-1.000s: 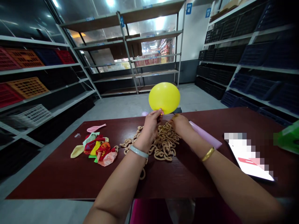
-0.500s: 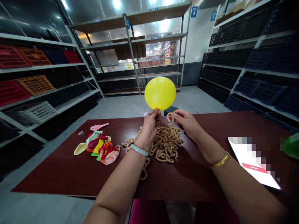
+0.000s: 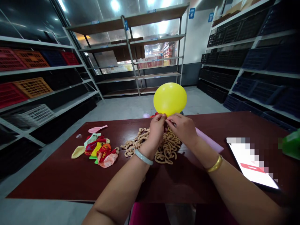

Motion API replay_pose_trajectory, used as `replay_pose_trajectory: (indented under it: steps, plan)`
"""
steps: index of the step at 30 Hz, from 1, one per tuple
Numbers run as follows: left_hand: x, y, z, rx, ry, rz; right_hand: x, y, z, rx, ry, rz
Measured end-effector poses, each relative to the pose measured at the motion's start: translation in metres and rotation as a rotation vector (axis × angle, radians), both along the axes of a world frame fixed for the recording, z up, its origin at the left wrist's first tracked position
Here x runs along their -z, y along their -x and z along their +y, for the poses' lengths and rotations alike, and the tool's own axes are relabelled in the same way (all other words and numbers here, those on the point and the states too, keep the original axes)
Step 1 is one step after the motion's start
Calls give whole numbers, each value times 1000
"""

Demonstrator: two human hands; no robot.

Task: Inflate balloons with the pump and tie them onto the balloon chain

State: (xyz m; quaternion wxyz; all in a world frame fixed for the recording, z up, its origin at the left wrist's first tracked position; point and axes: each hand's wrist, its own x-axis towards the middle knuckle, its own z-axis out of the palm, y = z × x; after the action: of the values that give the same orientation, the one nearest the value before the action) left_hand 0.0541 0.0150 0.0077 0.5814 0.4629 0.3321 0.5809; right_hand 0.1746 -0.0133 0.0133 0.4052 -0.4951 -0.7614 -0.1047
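Above the far edge of the table floats an inflated yellow balloon. My left hand, with a pale bangle at the wrist, pinches the balloon at its bottom neck. Right beside it, my right hand, wearing a gold bracelet, is closed with its fingertips at the same neck. What those right fingers hold is hidden. Beneath both hands lies a heap of tan loops, which spreads out to the left. A flat lilac strip shows on the table behind my right forearm.
Limp coloured balloons lie in a pile at the left, with a flat pink balloon behind them. A lit tablet and a green object are at the right. Shelves with crates flank the table.
My right hand has moved left from beside the heap, where it pinched a tan loop, to the balloon's neck. The balloon and left hand have shifted right. A lilac strip has appeared.
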Motion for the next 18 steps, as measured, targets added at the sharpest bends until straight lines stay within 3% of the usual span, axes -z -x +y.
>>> replay_pose_trajectory:
  steps: [6, 14, 16, 18]
  plan:
    - [14, -2, 9, 83, 27, 125, -2, -8, 5, 19, -28, 72]
    - [24, -7, 9, 19, -173, 442, -3, -13, 15, -137, 168, 633]
    - [25, -9, 7, 44, -172, 381, -6, -11, 14, -261, 211, 674]
    - [25, -12, 5, 92, -75, 231, -11, -8, 8, -460, 248, 624]
